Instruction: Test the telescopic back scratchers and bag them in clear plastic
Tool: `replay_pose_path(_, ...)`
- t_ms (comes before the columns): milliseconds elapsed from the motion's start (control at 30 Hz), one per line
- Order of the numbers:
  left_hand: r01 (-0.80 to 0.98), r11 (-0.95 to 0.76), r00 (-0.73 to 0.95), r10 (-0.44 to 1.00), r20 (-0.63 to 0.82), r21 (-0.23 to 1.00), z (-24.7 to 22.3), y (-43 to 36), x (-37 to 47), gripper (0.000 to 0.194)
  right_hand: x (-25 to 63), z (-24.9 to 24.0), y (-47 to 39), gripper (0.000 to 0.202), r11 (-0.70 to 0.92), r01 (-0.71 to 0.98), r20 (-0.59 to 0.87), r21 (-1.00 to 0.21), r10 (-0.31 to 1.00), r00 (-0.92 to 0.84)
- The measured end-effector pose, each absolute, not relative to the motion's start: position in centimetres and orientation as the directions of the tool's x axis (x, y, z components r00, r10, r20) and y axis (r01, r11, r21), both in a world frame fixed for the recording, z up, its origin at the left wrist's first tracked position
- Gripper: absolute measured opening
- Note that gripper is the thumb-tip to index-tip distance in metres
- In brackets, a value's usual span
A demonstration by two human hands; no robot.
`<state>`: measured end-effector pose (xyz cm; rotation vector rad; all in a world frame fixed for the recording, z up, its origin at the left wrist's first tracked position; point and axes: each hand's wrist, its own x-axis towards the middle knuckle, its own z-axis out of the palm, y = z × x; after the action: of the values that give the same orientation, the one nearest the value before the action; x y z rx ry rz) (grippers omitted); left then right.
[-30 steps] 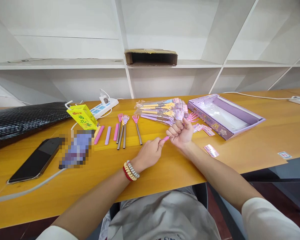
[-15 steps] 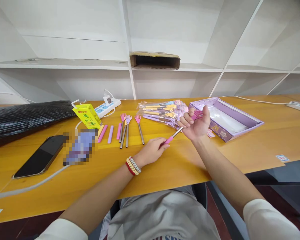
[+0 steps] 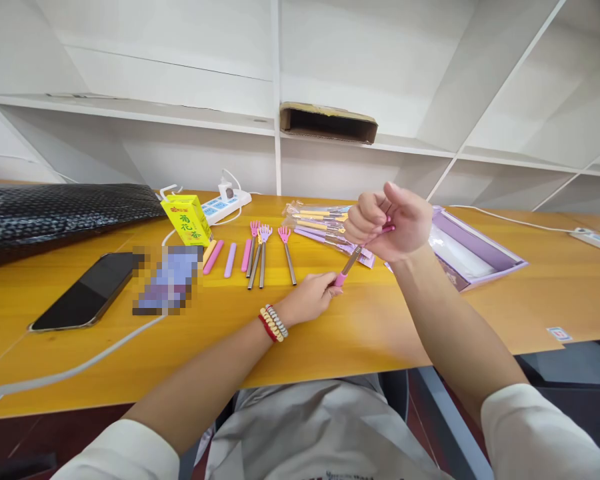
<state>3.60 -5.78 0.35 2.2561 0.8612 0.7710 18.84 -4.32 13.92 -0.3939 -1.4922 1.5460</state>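
Note:
My left hand (image 3: 310, 298) is closed on the pink handle of a metal-rod scratcher (image 3: 351, 261). The fingers of my right hand (image 3: 393, 223) curl round the scratcher's pink claw end, which they mostly hide. To the left on the table, several scratcher heads with metal rods (image 3: 263, 260) lie beside loose pink, purple and yellow handles (image 3: 230, 260). Behind my right hand are bagged scratchers (image 3: 320, 223) in clear plastic, partly covered by it.
A purple box (image 3: 485, 247) lies at the right. At the left are a black phone (image 3: 87, 290), a blurred-out item (image 3: 167, 280), a yellow drink carton (image 3: 187, 220), a power strip (image 3: 227, 205) and a black bag (image 3: 70, 217). A cardboard box (image 3: 329, 123) sits on the shelf.
My right hand has risen slightly and its fingers have curled further over the claw end. The scratcher stands at a steeper angle. The camera view has shifted a little.

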Motion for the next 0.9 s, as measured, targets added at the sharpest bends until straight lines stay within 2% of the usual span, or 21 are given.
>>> replay_pose_path(100, 0.383, -0.6, 0.619, 0.731, 0.287, 0.703, 0.3, -5.8, 3.6, 0.015, 18.2, 14.1, -4.7, 0.047, 0.112, -0.365, 0.29, -0.924, 0.827, -0.481)
replay_pose_path(333, 0.381, -0.596, 0.622, 0.731, 0.282, 0.707, 0.4, -6.0, 3.5, 0.014, 16.3, 12.5, -5.4, 0.048, 0.103, -0.358, 0.259, -0.928, 0.87, -0.42)
replay_pose_path(667, 0.37, -0.583, 0.615, 0.737, 0.28, 0.723, 0.2, -5.9, 3.8, 0.015, 16.6, 11.5, -4.8, 0.049, 0.125, -0.446, 0.331, -0.886, 0.844, -0.422)
replay_pose_path(900, 0.356, -0.56, 0.601, 0.75, 0.276, 0.748, 0.1, -5.9, 3.7, 0.014, 15.9, 10.6, -4.6, 0.049, 0.105, -0.42, 0.292, -0.901, 0.863, -0.411)
